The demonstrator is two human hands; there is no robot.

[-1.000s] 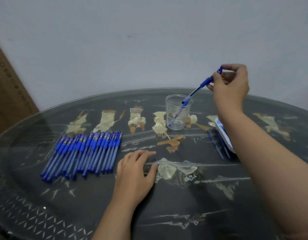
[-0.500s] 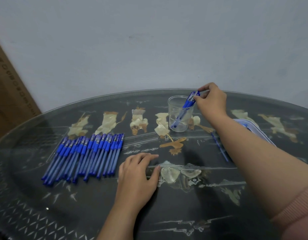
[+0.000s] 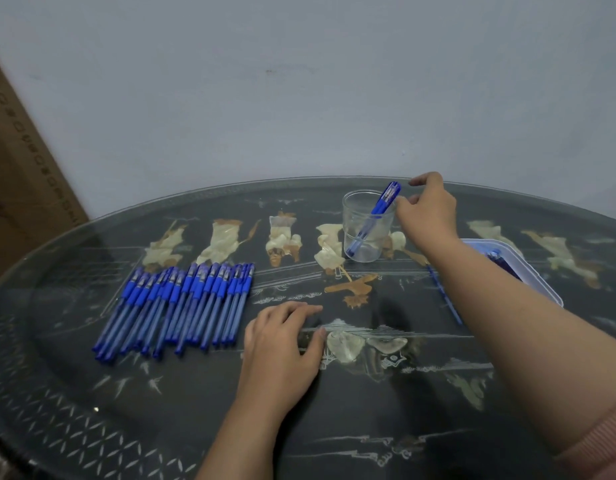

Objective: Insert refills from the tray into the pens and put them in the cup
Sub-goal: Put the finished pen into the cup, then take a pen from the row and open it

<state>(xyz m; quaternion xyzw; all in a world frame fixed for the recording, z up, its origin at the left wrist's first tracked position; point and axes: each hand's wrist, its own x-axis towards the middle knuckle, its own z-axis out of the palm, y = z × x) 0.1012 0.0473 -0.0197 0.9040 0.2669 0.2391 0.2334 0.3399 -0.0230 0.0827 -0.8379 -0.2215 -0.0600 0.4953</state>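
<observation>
Leaning in clear cup [image 3: 379, 247], blue pen [image 3: 372, 220]: likely light, stiff, slick; best pinched mid-barrel. Right hand [image 3: 428, 213] loosely parted, empty; left hand [image 3: 282, 341] flat, relaxed.

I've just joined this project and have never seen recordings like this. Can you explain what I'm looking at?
There is no machine here. A person works with two bare hands, and the camera sits on their head, looking forward and down, so the arms come in from the bottom edge. The surface is a dark, glass-topped table against a wall. On its left lies a row of blue pens. Farther back stands a clear cup with one pen leaning in it. At the right is a white tray holding refills, and one loose refill lies on the table beside it. The left hand rests flat on the table, holding nothing. The right hand is at the cup's rim, beside the pen's top, and its fingers seem not to grip it.
</observation>
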